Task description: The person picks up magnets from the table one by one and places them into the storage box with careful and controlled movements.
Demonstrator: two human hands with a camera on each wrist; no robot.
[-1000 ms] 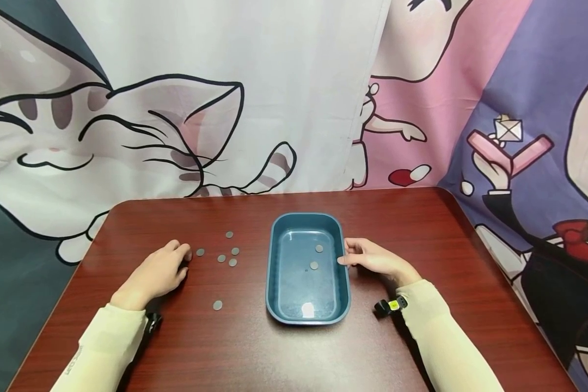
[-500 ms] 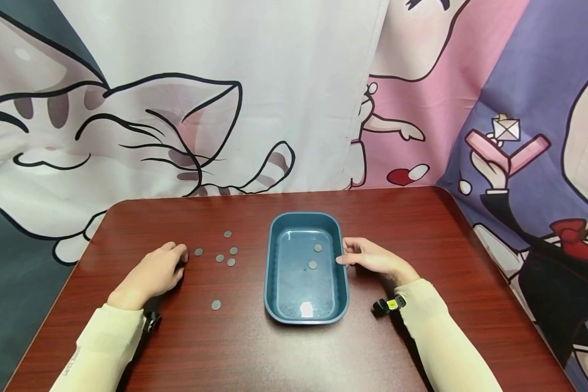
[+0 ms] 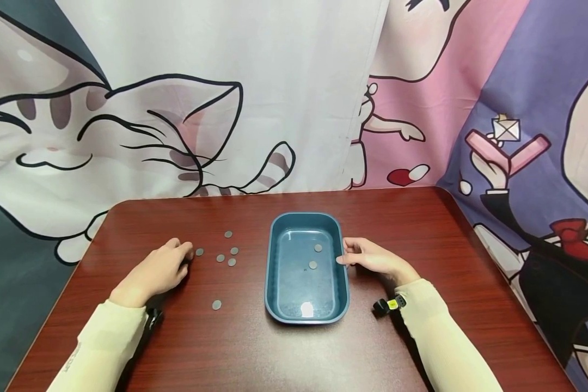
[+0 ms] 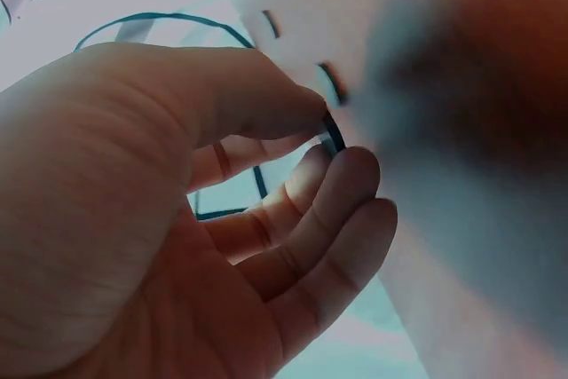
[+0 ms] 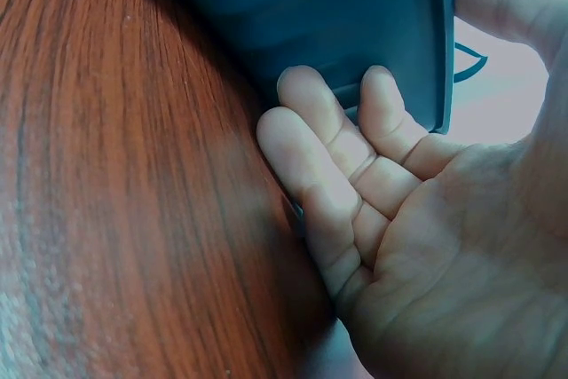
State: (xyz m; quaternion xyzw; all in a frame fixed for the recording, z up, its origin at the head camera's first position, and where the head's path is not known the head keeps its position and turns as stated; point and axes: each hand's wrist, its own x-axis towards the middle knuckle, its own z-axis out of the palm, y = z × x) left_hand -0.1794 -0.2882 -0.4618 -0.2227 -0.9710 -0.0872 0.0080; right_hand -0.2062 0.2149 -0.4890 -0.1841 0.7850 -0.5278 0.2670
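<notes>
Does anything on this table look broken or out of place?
Nothing looks damaged. The only mild oddity is one stray coin, lying nearer the viewer, apart from the loose group of five coins on the wood-grain table. The blue tray sits flat.

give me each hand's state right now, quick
Left hand: closed, pinching a coin.
Right hand: closed, holding the tray by its side.

The left hand [image 3: 154, 273] is low over the reddish-brown surface [image 3: 299, 356], fingers bent, one grey coin [image 3: 200, 252] just beside its fingertips, four more coins [image 3: 220, 258] farther to its right and another coin [image 3: 217, 305] right of its wrist. The right hand [image 3: 374, 259] grips the rim of a blue tray [image 3: 291, 294] to its left, two coins [image 3: 313, 265] inside, left of its thumb. Beyond both hands hangs a cartoon-printed cloth [image 3: 294, 98].
</notes>
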